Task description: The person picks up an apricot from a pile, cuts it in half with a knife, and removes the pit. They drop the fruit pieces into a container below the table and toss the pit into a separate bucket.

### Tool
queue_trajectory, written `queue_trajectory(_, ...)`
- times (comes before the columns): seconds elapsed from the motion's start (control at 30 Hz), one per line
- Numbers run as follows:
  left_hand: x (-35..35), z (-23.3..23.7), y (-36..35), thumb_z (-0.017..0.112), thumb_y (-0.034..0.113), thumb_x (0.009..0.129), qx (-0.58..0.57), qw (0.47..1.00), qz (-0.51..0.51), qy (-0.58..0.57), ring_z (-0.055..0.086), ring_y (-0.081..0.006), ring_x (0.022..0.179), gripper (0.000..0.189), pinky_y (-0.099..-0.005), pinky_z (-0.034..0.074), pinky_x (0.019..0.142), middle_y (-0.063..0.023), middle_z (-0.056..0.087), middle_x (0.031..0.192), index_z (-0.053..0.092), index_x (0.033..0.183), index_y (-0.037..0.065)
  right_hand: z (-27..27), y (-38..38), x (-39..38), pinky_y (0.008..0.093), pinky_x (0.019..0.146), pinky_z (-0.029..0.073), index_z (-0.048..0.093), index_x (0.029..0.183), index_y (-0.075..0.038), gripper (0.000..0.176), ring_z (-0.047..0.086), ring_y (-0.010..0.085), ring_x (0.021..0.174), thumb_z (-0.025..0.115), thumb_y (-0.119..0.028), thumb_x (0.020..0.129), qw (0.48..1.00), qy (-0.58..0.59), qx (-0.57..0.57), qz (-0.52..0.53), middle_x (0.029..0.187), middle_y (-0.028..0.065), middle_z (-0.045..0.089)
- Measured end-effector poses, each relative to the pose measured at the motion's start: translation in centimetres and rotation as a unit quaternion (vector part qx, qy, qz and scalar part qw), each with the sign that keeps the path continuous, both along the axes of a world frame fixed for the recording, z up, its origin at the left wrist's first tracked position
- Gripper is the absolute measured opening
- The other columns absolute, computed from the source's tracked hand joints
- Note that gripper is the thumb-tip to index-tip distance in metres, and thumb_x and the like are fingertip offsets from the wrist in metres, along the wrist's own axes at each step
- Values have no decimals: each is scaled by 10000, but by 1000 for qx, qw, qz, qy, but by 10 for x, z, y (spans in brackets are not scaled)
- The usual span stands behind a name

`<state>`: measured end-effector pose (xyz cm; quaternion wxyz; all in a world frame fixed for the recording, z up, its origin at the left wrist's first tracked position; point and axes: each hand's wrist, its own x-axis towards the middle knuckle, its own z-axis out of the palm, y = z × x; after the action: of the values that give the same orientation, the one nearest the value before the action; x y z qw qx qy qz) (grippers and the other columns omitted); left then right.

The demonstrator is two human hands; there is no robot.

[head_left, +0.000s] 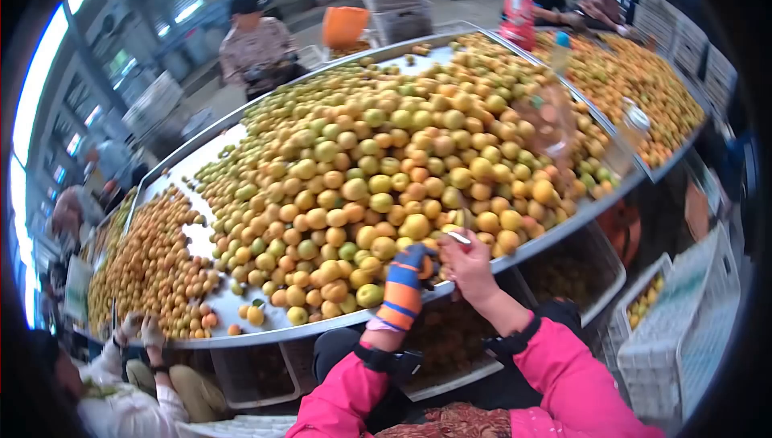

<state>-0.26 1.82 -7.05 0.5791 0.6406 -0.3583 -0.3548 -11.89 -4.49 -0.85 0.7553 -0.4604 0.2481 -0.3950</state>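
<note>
- Fruit (354, 189) heaped on the table (265, 335), right up to both hands.
- Right hand (474, 268): fingers closed round a slim tool (460, 237).
- Left hand (404, 281), gloved: fingers curled; cannot tell what they grasp.
- Bottle (634, 128) near the divider (597, 110), right.
- Crates (655, 364) crowd the right side.
- Co-worker's hands (151, 330), gloved, at the near edge, left.

Left hand (408, 273) gloved, curled; right hand (470, 261) bare, pinching, just beside; forearms (342, 394) converging.
</note>
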Motion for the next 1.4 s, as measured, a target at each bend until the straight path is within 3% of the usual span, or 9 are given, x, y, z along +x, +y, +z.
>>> queue_trajectory(0.1, -15, 43, 2, 437, 332, 883, -16, 969, -4, 245, 462, -92, 471, 291, -213, 339, 393, -15, 523, 630, 558, 836, 71, 4, 0, -1, 185, 364, 308, 511, 853, -63, 180, 372, 49, 394, 553, -236, 878, 1000, -5, 16, -10, 542, -17, 446)
queue_trajectory(0.27, -16, 38, 3, 472, 308, 887, -37, 961, -6, 273, 415, -59, 480, 276, -208, 314, 399, 10, 472, 611, 559, 818, 55, 2, -4, 0, 201, 349, 305, 509, 835, -55, 235, 357, 56, 368, 555, -282, 874, 998, 4, 33, -46, 517, -14, 441)
queue_trajectory(0.87, -14, 49, 0, 462, 317, 885, -18, 963, -2, 268, 427, -99, 407, 304, -217, 321, 361, -31, 509, 561, 565, 811, 40, 0, -19, -8, 216, 352, 320, 507, 824, -50, 270, 351, 67, 355, 556, -311, 870, 991, 2, 121, -48, 519, -9, 442)
queue_trajectory(1.03, 21, 67, -27, 499, 363, 845, -58, 956, 6, 288, 450, -141, 411, 379, -231, 347, 374, -63, 505, 566, 535, 1097, 82, -3, -27, -9, 212, 347, 315, 503, 806, -56, 260, 347, 68, 351, 565, -301, 865, 988, -1, 133, -77, 518, -9, 441)
queue_trajectory(1.23, 73, 180, -103, 555, 236, 832, -130, 959, -16, 250, 502, -156, 504, 230, -260, 394, 422, -55, 515, 609, 544, 1015, 96, 1, -32, -17, 208, 318, 287, 525, 738, -92, 167, 339, 53, 341, 568, -204, 854, 988, 13, 100, -114, 468, -34, 399)
queue_trajectory(1.3, 77, 205, -102, 492, -130, 735, -151, 974, -15, -165, 498, -94, 680, 469, -263, 439, 520, -15, 500, 787, 480, 1168, 49, -37, -46, -13, 205, 298, 273, 595, 820, -78, 129, 323, 29, 344, 546, -190, 860, 987, -93, 112, -61, 467, -69, 370)
queue_trajectory(1.33, 64, 215, -99, 469, -144, 734, -204, 966, -79, 139, 524, -96, 742, 473, -258, 457, 574, -22, 527, 842, 482, 1164, 53, -41, -46, -9, 206, 293, 266, 613, 873, -74, 130, 332, 27, 349, 546, -184, 858, 985, -78, 118, -104, 477, -71, 375)
queue_trajectory(1.37, 86, 183, -124, 454, 265, 881, -247, 954, -60, 160, 565, -299, 817, 319, -415, 478, 725, -96, 558, 893, 519, 1174, 155, -40, -47, -16, 208, 296, 273, 612, 857, -75, 123, 342, 33, 351, 561, -187, 848, 982, -123, 97, -104, 493, -65, 390)
queue_trajectory(1.4, 47, 201, -104, 464, 268, 882, -185, 944, -75, 264, 566, -226, 756, 266, -343, 482, 681, -68, 571, 849, 549, 1100, 140, -20, -46, -25, 210, 301, 281, 580, 820, -75, 130, 353, 41, 356, 570, -202, 842, 980, -88, 132, -120, 504, -56, 400)
